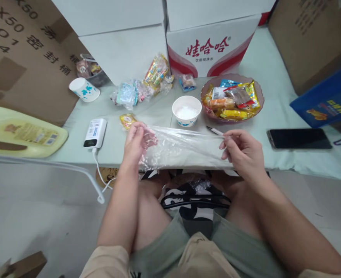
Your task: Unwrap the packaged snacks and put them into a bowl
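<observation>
Pinching crinkled clear plastic film (174, 143) in left grip (135, 143) and right grip (241, 150), pulled lengthwise, probably to keep it spread; held over pale-green cloth-covered desk (112, 139), near round white paper cup (188, 122).

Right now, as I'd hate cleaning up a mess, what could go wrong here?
The clear plastic film, drawn out between the hands, left and right, might tear if pulled harder. It could also brush the nearby paper cup and tip it, or catch on the thin tool beside the right one.
</observation>
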`<state>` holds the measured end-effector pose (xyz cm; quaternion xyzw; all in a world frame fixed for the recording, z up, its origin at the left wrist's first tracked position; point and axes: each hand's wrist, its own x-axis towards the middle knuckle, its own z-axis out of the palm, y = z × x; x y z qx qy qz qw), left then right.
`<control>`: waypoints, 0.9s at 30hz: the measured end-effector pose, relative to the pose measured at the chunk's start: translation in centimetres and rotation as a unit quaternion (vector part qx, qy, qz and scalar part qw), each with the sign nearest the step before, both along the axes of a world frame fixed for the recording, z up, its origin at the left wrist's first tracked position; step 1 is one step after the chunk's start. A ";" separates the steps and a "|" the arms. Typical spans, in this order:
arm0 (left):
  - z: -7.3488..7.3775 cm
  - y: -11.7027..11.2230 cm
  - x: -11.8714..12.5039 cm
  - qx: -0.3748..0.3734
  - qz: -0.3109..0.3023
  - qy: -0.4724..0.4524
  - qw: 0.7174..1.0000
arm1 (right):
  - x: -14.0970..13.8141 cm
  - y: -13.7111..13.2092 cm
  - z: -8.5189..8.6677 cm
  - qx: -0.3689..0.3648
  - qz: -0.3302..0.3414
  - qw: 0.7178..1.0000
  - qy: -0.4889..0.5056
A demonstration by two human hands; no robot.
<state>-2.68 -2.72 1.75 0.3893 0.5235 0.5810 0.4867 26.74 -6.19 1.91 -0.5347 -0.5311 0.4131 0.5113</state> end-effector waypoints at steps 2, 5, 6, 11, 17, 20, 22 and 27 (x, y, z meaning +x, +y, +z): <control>-0.8 1.0 0.6 -0.014 0.006 0.061 0.998 | 0.2 0.3 -0.1 -0.038 -0.015 0.999 0.019; -1.6 2.4 1.1 -0.044 -0.011 0.095 0.994 | 1.3 0.7 -0.7 -0.090 -0.025 0.996 0.003; -1.7 2.8 1.1 -0.059 -0.020 0.088 0.994 | 1.8 0.9 -1.0 -0.110 -0.019 0.994 -0.017; -1.8 4.4 0.4 -0.159 -0.075 0.043 0.983 | 3.8 1.2 -2.3 -0.114 0.040 0.968 -0.219; -2.4 4.8 -0.2 -0.247 -0.082 0.037 0.965 | 0.9 0.7 -2.3 0.154 0.167 0.932 -0.282; -2.4 4.5 -0.4 -0.246 -0.105 0.014 0.963 | -0.9 0.2 -3.3 0.132 0.334 0.881 -0.309; -2.3 4.2 -0.5 -0.237 -0.126 0.005 0.963 | -1.1 -0.1 -4.0 0.100 0.347 0.867 -0.343; -1.7 3.2 -0.1 -0.213 -0.202 -0.030 0.955 | -0.2 0.5 -3.4 0.118 0.280 0.910 -0.281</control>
